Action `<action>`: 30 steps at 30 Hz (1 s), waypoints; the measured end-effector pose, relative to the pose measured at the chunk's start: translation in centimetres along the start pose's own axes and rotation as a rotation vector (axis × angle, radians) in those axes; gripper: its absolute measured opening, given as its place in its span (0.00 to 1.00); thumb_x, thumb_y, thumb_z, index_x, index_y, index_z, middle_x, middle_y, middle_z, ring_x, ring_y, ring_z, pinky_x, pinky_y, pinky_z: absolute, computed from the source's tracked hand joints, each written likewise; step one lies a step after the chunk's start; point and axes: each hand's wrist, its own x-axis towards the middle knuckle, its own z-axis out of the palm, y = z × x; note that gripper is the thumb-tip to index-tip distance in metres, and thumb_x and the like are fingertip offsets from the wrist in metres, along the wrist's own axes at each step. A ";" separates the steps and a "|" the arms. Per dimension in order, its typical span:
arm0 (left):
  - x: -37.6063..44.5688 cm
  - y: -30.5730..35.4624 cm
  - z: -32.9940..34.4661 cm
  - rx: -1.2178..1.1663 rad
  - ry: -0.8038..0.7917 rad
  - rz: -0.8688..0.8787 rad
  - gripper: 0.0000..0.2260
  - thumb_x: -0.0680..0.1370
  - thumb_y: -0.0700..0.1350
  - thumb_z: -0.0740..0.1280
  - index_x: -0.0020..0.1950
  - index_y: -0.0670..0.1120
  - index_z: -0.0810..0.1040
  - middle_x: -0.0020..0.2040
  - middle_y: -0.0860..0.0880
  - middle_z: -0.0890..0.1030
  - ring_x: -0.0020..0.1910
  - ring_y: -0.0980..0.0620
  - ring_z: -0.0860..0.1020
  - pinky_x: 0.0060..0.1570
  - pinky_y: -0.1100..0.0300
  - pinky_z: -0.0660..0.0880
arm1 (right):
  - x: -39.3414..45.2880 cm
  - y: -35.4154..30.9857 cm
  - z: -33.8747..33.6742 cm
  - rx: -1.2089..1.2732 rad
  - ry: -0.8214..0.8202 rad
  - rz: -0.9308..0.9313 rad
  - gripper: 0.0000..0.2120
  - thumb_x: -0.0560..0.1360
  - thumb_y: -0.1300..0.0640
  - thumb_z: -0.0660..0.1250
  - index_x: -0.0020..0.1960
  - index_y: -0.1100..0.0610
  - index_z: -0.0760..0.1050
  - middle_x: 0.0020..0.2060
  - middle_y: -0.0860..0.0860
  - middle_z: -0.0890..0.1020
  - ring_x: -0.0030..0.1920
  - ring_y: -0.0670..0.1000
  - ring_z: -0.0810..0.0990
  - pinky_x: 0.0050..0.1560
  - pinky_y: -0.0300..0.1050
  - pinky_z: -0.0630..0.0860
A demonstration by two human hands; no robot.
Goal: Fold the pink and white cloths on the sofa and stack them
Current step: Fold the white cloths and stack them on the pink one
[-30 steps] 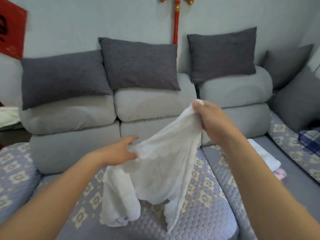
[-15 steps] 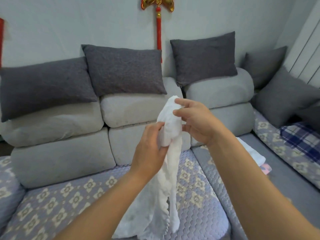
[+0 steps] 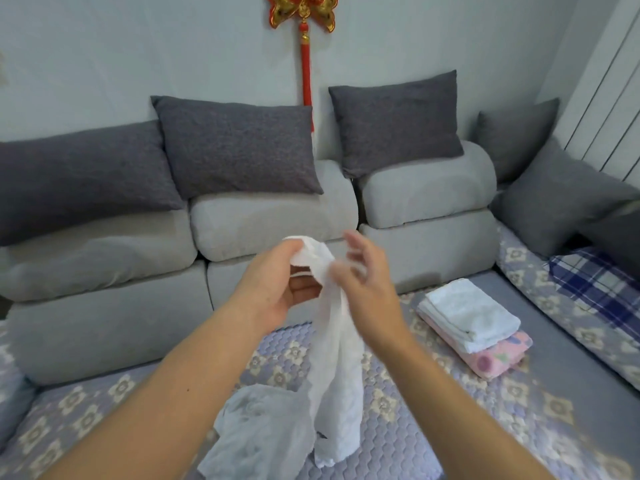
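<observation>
Left hand (image 3: 277, 289) grips the white cloth's (image 3: 334, 358) top; right hand (image 3: 367, 289) blurred beside it, fingers spread, grip unclear.

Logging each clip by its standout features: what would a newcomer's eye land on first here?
First, the white cloth hanging bunched in mid-frame, gripped at its top by the left hand, with the right hand blurred beside it. Next, the folded stack on the sofa seat to the right, white cloths over a pink one. Above, a red and gold ornament hangs on the wall.
</observation>
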 end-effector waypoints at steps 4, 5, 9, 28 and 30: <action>-0.9 1.1 1.1 -0.015 0.036 0.027 0.10 0.81 0.44 0.59 0.44 0.43 0.76 0.35 0.44 0.84 0.32 0.46 0.83 0.33 0.56 0.79 | -3.2 1.8 2.7 -0.141 -0.054 0.025 0.32 0.72 0.60 0.69 0.70 0.40 0.63 0.60 0.35 0.73 0.58 0.36 0.74 0.52 0.33 0.73; -1.1 1.3 1.3 -0.017 0.040 0.029 0.11 0.82 0.45 0.58 0.43 0.43 0.75 0.37 0.43 0.85 0.35 0.44 0.84 0.36 0.54 0.80 | -2.8 2.5 2.6 -0.171 0.046 0.063 0.28 0.71 0.64 0.66 0.66 0.42 0.69 0.53 0.40 0.78 0.52 0.41 0.78 0.47 0.39 0.74; -0.7 3.7 0.5 -0.239 0.138 0.033 0.11 0.84 0.45 0.56 0.46 0.42 0.72 0.44 0.39 0.82 0.46 0.38 0.83 0.41 0.47 0.83 | -0.3 3.7 0.0 -0.477 0.283 0.163 0.12 0.69 0.68 0.60 0.44 0.53 0.75 0.36 0.50 0.80 0.39 0.57 0.77 0.38 0.50 0.73; 0.9 42.9 -12.3 -0.456 0.380 0.873 0.15 0.84 0.47 0.56 0.65 0.44 0.77 0.59 0.43 0.81 0.54 0.42 0.82 0.48 0.43 0.82 | 25.9 -25.7 -5.8 -0.461 0.463 -0.458 0.09 0.81 0.57 0.58 0.57 0.58 0.73 0.47 0.57 0.77 0.46 0.59 0.72 0.45 0.49 0.66; 0.2 42.4 -13.6 -0.426 0.495 0.839 0.16 0.84 0.44 0.55 0.69 0.44 0.75 0.63 0.42 0.80 0.50 0.45 0.82 0.42 0.49 0.84 | 25.4 -25.4 -5.7 -0.628 0.282 -0.538 0.12 0.80 0.46 0.63 0.54 0.55 0.73 0.43 0.56 0.77 0.44 0.58 0.73 0.44 0.50 0.69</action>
